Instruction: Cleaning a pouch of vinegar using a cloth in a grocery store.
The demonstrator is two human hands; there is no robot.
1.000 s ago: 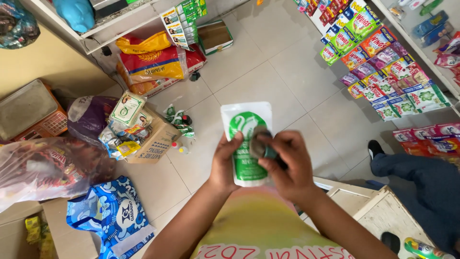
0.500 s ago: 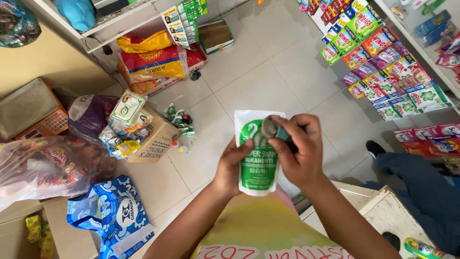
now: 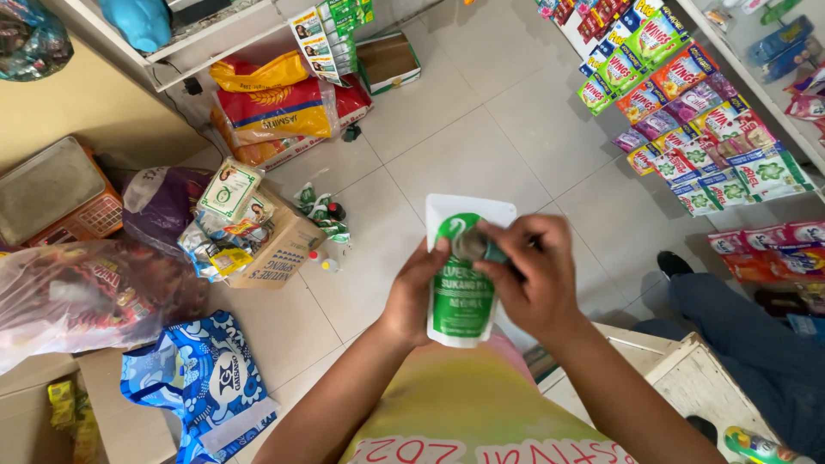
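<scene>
Above the tiled floor (image 3: 481, 146), a green-and-white pouch (image 3: 462, 283) is held upright at chest height; soft and light, it seems best gripped by its sides. The left hand (image 3: 412, 296) is closed around its edge, the right hand (image 3: 533, 275) pinched at its cap (image 3: 470, 245).

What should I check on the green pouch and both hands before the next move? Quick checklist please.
1. Left hand grips the green and white pouch along its side: ok.
2. Right hand fingers sit on the small round cap near the pouch top: ok.
3. Pouch held upright, off the tiled floor: ok.
4. Cap open or sealed: cannot tell, fingers cover it.
5. Pouch free of spill or tear: ok on the visible face.
6. Another person's dark shoe stands apart from the hands: ok.
</scene>
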